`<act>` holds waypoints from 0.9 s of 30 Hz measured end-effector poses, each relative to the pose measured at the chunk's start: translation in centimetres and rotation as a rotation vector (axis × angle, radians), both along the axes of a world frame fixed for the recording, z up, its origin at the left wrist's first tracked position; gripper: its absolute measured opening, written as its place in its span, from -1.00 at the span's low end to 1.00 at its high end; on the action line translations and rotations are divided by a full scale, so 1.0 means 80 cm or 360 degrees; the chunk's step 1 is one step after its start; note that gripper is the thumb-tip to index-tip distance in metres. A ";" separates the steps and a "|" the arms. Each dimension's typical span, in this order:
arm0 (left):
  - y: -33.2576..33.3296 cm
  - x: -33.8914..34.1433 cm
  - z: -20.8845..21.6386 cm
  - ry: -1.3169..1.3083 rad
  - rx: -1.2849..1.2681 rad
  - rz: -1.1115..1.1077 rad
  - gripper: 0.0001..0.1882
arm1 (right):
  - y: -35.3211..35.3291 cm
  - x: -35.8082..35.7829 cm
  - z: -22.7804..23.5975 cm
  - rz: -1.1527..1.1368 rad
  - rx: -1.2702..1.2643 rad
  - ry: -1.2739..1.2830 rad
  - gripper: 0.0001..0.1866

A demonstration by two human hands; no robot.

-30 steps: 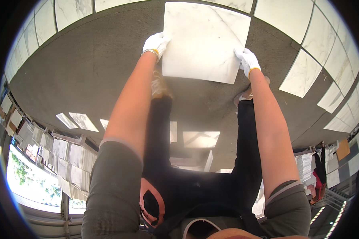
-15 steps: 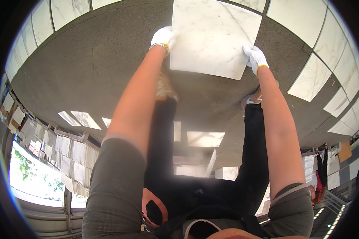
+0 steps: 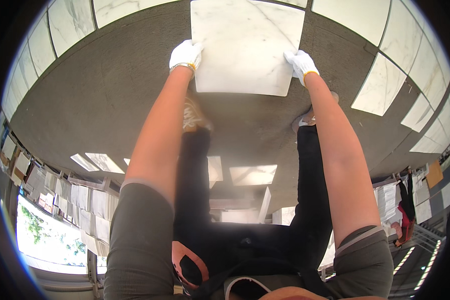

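Between my hands is a white marble tile (image 3: 245,47) with faint grey veins, its far edge near the top of the view. My left hand (image 3: 186,55), in a white knit glove, is closed on the tile's left edge. On the right edge my gloved right hand (image 3: 301,65) grips it, thumb on the top face and fingers out of sight beneath. The near edge of the tile lies over the grey concrete floor (image 3: 110,95), ahead of my shoes.
Rows of marble tiles (image 3: 352,17) lie along the far floor and curve down the right. A separate tile (image 3: 380,84) lies right of my hand. My shoes (image 3: 194,116) stand behind the held tile. Stacked slabs (image 3: 92,205) line the left. Another person (image 3: 406,210) is at far right.
The tile and both hands have shifted left in the view, and the tile has turned slightly, its near edge now more level. Both hands keep their hold.
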State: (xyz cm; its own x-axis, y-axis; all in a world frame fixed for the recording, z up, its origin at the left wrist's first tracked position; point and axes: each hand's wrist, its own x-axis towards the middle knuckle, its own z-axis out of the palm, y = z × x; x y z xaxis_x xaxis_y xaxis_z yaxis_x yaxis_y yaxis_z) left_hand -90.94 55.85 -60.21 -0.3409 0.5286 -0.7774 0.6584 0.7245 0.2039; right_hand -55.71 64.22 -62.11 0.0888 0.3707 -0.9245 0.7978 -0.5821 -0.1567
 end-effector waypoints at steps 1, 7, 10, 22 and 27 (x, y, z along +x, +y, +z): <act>0.000 0.002 0.003 0.0026 0.0008 0.0013 -0.47 | 0.001 -0.002 0.002 0.0001 -0.0001 -0.0005 -0.35; -0.005 0.005 -0.004 -0.0117 0.0140 0.0472 -0.48 | -0.001 -0.002 -0.001 0.0034 0.0049 -0.0038 -0.27; -0.008 0.009 -0.011 0.0006 0.0148 0.0258 -0.47 | -0.004 0.003 -0.010 0.0045 0.0055 -0.0038 -0.27; -0.020 0.012 0.018 0.0319 0.0419 0.0514 -0.63 | 0.001 0.000 -0.026 0.0130 -0.0019 0.0015 -0.37; -0.023 -0.011 0.047 -0.0199 0.0429 0.0877 -0.66 | 0.004 -0.006 0.000 0.0502 0.0266 -0.0103 -0.34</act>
State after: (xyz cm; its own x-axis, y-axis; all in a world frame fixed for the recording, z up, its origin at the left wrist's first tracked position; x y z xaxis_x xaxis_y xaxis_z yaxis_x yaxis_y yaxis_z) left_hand -91.79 54.04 -56.43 -0.5343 0.4842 -0.6929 0.1622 0.8632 0.4782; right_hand -56.16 64.51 -62.15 0.0022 0.5346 -0.8451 0.9455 -0.2763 -0.1723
